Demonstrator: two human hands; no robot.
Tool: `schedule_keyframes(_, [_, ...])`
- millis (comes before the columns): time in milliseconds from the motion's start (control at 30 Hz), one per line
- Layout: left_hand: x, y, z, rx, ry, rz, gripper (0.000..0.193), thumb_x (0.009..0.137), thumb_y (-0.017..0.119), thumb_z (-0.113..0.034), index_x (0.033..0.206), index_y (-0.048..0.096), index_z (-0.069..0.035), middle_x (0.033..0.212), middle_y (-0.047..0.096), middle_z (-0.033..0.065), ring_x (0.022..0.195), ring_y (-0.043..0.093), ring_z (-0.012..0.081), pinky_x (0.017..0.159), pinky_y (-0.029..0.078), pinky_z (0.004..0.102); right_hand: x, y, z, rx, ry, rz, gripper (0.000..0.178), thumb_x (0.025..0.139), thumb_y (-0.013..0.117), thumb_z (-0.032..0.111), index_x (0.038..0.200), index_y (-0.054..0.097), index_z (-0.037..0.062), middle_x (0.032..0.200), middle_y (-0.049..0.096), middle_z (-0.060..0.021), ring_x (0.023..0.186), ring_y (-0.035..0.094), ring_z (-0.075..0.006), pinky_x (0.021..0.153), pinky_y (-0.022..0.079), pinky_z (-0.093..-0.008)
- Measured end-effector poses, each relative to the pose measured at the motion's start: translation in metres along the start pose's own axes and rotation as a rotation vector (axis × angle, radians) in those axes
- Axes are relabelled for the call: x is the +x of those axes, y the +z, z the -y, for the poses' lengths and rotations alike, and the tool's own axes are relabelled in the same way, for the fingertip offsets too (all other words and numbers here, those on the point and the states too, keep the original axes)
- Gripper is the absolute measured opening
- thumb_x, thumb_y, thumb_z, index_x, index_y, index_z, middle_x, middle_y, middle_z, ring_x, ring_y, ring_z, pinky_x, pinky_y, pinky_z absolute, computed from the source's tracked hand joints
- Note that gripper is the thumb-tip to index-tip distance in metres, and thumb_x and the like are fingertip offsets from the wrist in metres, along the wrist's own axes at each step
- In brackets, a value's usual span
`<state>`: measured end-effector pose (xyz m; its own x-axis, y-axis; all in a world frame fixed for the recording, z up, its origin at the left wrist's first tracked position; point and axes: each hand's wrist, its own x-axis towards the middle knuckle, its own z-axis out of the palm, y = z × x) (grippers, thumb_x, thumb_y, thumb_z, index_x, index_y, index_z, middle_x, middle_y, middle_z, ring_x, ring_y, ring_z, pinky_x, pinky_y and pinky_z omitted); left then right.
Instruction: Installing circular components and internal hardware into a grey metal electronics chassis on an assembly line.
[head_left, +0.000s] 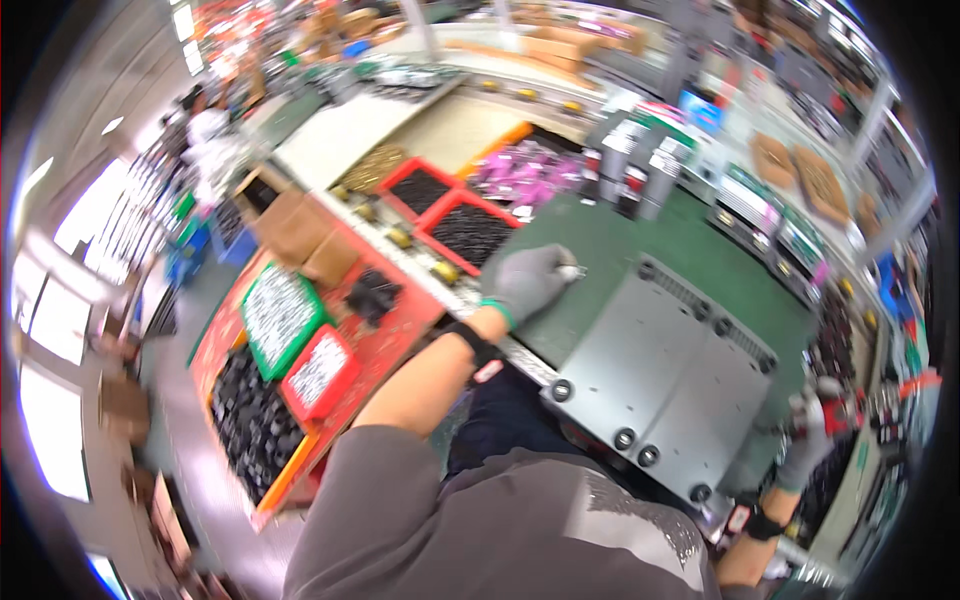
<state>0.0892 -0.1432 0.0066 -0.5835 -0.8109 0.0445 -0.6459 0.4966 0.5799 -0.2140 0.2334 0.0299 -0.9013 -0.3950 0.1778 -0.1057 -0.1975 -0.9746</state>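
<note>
My left hand [530, 283], in a grey glove, is closed over the left part of the green work surface [590, 235]. Something small and pale shows at its fingertips, too blurred to name. Side by side to its right lie two flat grey metal panels [665, 375], with round black feet [624, 438] near their ends. At the far right my gloved right hand [805, 458] is wrapped round a red power screwdriver [842, 412]. Its thin front end points left, toward the panels. Motion smears the tool's details.
Beyond my left hand stand red trays [468, 238] of black parts and a pile of pink-wrapped pieces [530, 172]. Grey boxy units [640, 160] stand at the back. A red side table [385, 345] at left bears a green bin [283, 318] and loose black parts [250, 420].
</note>
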Motion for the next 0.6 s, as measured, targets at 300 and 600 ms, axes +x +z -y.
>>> schedule_keyframes(300, [-0.017, -0.007, 0.031, -0.079, 0.04, -0.056, 0.033, 0.085, 0.071, -0.033, 0.109, 0.069, -0.01, 0.102, 0.072, 0.0094, 0.096, 0.069, 0.0239, 0.086, 0.052, 0.0346, 0.009, -0.006, -0.002, -0.001, -0.114, 0.056, 0.042, 0.087, 0.062, 0.009, 0.127, 0.05, 0.0033, 0.097, 0.061, -0.0078, 0.074, 0.057, -0.0137, 0.064, 0.046, -0.0237])
schedule_keyframes(600, [-0.009, -0.016, 0.006, -0.026, -0.122, -0.03, 0.046, 0.077, 0.079, -0.034, 0.117, 0.069, -0.015, 0.089, 0.07, 0.0064, 0.077, 0.065, 0.0168, 0.074, 0.05, 0.0302, 0.004, 0.001, 0.001, 0.118, -0.108, 0.154, 0.035, 0.084, 0.061, 0.005, 0.117, 0.051, 0.0009, 0.095, 0.057, -0.0097, 0.075, 0.056, -0.0164, 0.068, 0.049, -0.0295])
